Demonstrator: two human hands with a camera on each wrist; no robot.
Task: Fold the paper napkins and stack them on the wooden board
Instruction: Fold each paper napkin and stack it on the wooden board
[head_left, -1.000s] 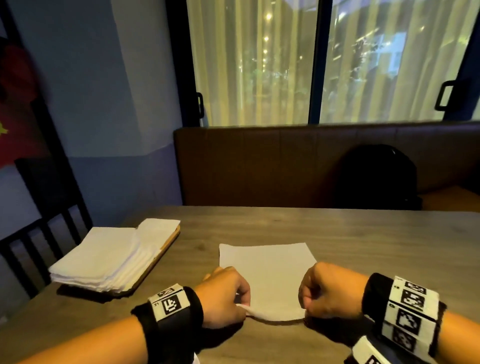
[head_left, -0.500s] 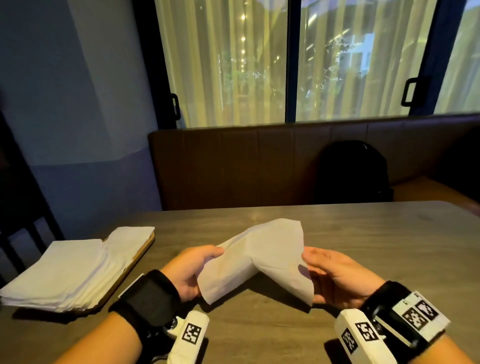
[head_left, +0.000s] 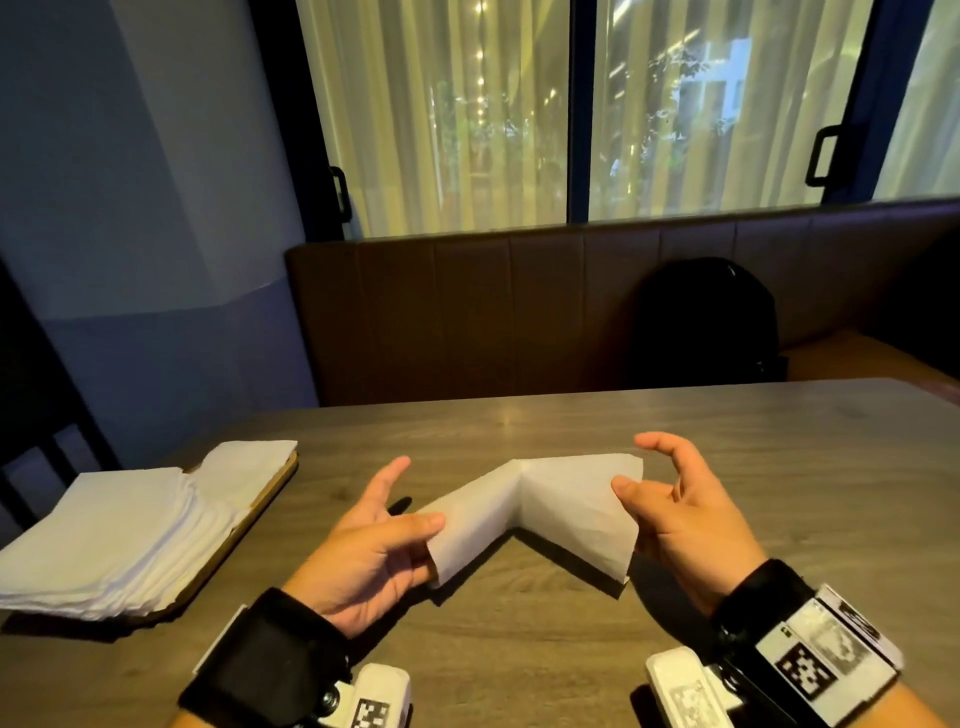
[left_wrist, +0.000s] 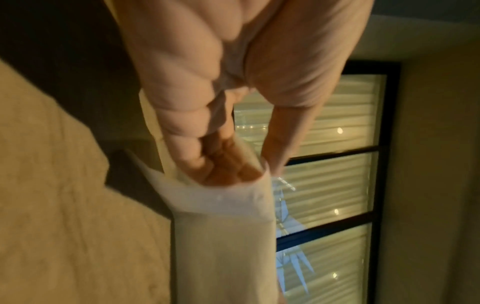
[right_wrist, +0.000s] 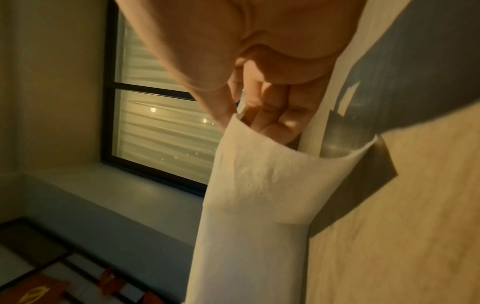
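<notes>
Above the table, the left hand pinches the napkin at its 9 o'clock end and the right hand at 3 o'clock; the napkin peaks mid-air, with the napkin stack on the wooden board at 9 o'clock

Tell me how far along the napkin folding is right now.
Done: a stack of napkins lies on the wooden board. In hand: one napkin, bent into a peak above the table, pinched by the left hand and right hand. Left: finish the fold and add it to the stack.
</notes>
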